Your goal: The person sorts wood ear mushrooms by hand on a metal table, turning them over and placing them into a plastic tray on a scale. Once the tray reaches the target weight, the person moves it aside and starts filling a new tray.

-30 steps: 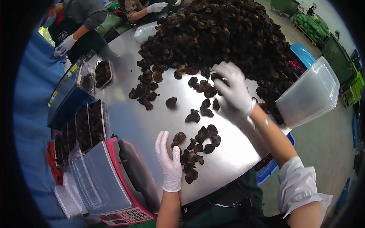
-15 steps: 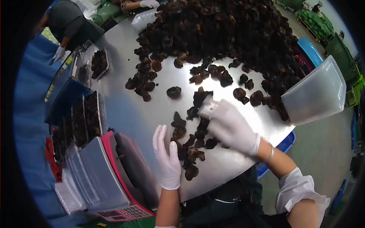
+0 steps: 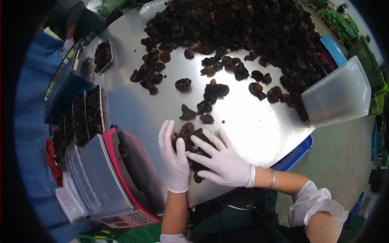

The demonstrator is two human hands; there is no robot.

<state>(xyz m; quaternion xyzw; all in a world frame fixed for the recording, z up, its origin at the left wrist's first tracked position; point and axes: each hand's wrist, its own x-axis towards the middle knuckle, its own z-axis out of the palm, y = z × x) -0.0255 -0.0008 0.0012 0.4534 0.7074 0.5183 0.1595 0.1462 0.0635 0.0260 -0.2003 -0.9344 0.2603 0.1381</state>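
Dark brown wood ear mushrooms (image 3: 187, 129) are gathered in a small bunch on the metal table, between my two white-gloved hands. My left hand (image 3: 174, 162) stands on edge along the bunch's left side, fingers stretched and thumb apart. Over its right side lies my right hand (image 3: 229, 164), fingers spread and touching the mushrooms, hiding part of them. Just beyond my fingertips sit a few loose wood ears (image 3: 187, 113). Farther up, others (image 3: 214, 92) lie in a short trail.
A large heap of wood ears (image 3: 231, 28) covers the far side of the metal table (image 3: 125, 93). Stacked clear trays (image 3: 336, 95) lean at the right edge. To the left are a pink-framed scale (image 3: 133, 218), lids (image 3: 103, 174) and filled trays (image 3: 87, 117). Another person's gloved hand (image 3: 68, 45) is beyond.
My right hand has swept toward me and left, drawing mushrooms into a tighter bunch against my left hand. The table to its right now shows more bare metal. My left hand barely moved.
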